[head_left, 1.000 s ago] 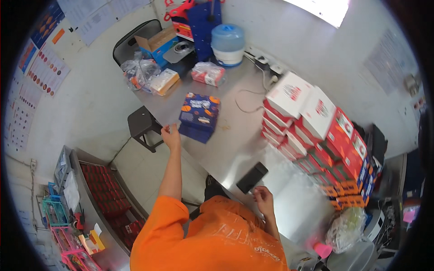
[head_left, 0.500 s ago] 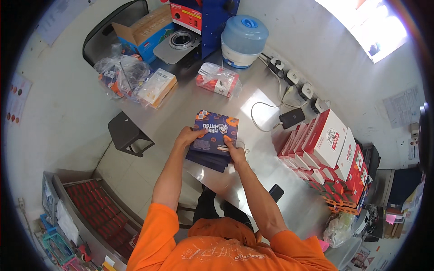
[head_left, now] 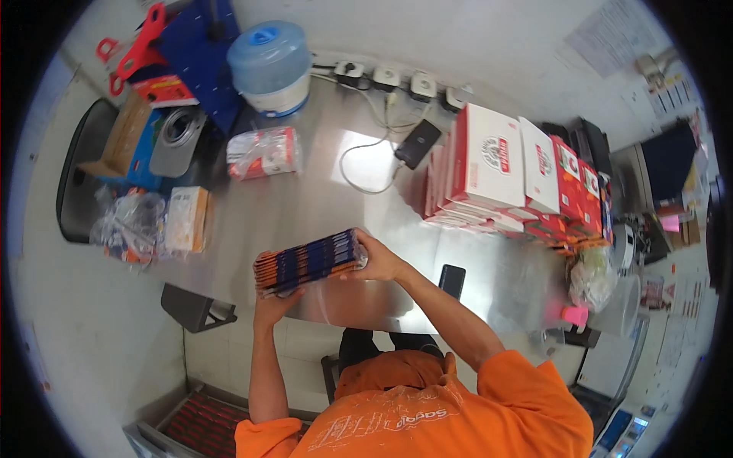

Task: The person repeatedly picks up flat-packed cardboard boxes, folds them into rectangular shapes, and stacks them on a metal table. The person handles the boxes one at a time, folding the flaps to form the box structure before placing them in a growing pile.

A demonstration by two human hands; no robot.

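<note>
Between my two hands is a stack of flat, dark blue and orange folded cartons (head_left: 309,262), held up over the metal table with its layered edges in view. My left hand (head_left: 276,305) is closed on the left end from below; part of its fingers is hidden by the stack. Closed around the right end is my right hand (head_left: 376,259), its fingers against the corner.
White and red boxes (head_left: 489,156) are piled on the right of the metal table (head_left: 321,183). A phone (head_left: 452,281) lies in front of them, and a corded black device (head_left: 418,143) behind. A plastic-wrapped red-white pack (head_left: 262,153) and a blue-lidded container (head_left: 269,69) stand farther back.
The cartons were a fanned stack lying low with a printed face upward; now they are squared together, lifted and turned edge-on. My view has swung to the right.
</note>
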